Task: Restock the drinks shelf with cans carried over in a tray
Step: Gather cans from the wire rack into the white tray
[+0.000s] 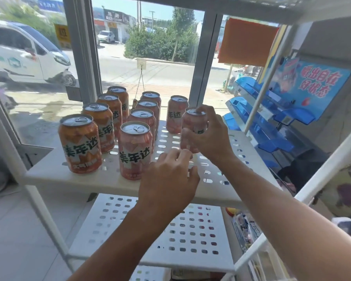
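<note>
Nine cans [135,149] beside gripped can [193,128].

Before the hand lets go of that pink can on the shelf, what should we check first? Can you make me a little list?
1. Right hand grips the pink can firmly: ok.
2. Can stands upright: ok.
3. Can's bottom rests flat on the white shelf: cannot tell, fingers hide it.
4. It lines up behind-to-front with the back pink can: ok.
5. Left hand holds nothing and touches no can: ok.
6. Space remains in front for more cans: ok.
</note>
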